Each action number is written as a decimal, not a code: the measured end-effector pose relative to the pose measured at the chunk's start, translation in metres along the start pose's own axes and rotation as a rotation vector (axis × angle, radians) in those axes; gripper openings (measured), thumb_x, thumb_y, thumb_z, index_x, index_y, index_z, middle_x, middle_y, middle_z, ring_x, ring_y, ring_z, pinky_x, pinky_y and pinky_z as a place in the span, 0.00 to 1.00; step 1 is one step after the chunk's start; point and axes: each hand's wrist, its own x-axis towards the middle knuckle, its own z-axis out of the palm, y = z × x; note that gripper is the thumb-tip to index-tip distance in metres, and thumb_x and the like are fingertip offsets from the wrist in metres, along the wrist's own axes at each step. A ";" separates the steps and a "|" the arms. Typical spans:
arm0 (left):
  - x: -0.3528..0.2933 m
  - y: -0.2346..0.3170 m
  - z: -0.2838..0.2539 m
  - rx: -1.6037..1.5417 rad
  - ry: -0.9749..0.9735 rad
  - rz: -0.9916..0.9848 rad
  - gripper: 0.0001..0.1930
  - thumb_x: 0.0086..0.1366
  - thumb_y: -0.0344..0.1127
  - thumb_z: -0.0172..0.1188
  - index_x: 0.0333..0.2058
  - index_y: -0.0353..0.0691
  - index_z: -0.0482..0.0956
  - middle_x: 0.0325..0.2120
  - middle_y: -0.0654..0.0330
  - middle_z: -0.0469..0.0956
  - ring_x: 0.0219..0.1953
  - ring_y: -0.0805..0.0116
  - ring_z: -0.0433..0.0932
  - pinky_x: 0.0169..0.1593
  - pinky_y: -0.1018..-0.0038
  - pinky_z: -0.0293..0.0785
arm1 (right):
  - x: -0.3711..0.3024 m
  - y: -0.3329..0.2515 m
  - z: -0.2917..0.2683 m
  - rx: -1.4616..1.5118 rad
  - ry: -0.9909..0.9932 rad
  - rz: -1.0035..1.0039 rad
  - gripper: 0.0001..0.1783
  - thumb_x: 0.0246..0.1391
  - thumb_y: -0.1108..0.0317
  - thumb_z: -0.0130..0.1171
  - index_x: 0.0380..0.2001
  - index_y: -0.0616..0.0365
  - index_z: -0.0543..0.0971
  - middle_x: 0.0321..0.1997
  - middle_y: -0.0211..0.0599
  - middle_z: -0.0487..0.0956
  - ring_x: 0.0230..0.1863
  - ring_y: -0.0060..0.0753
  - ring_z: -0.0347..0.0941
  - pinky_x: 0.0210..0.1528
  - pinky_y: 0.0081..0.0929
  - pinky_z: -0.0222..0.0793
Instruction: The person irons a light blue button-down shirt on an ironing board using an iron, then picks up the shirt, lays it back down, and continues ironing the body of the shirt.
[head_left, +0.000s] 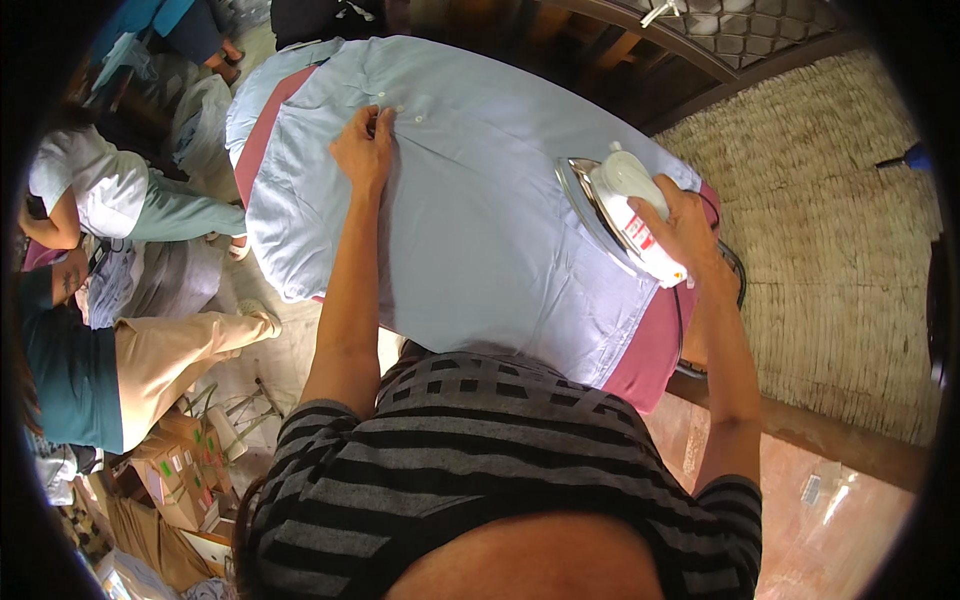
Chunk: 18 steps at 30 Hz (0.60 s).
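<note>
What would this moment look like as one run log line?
left hand: pinning light blue shirt at button placket | right hand: gripping white iron | surface: pink board
</note>
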 end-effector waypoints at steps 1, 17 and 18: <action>0.000 0.001 -0.001 -0.020 0.005 -0.004 0.17 0.61 0.49 0.64 0.37 0.41 0.84 0.26 0.60 0.82 0.29 0.66 0.78 0.43 0.68 0.67 | 0.014 0.001 0.000 -0.016 -0.037 -0.046 0.19 0.56 0.54 0.63 0.34 0.61 0.75 0.23 0.55 0.77 0.26 0.55 0.76 0.29 0.42 0.68; 0.002 -0.008 -0.002 -0.163 0.047 -0.074 0.11 0.57 0.36 0.70 0.32 0.35 0.82 0.23 0.63 0.78 0.24 0.76 0.71 0.32 0.78 0.69 | 0.125 -0.072 0.066 0.097 -0.160 -0.206 0.21 0.57 0.53 0.61 0.34 0.64 0.75 0.25 0.57 0.79 0.26 0.57 0.77 0.30 0.42 0.71; 0.002 -0.007 -0.003 -0.161 0.043 -0.078 0.11 0.57 0.37 0.70 0.32 0.35 0.82 0.23 0.63 0.78 0.24 0.76 0.72 0.32 0.77 0.69 | 0.126 -0.075 0.067 0.075 -0.187 -0.157 0.21 0.58 0.53 0.61 0.34 0.64 0.75 0.25 0.57 0.79 0.27 0.57 0.78 0.31 0.42 0.71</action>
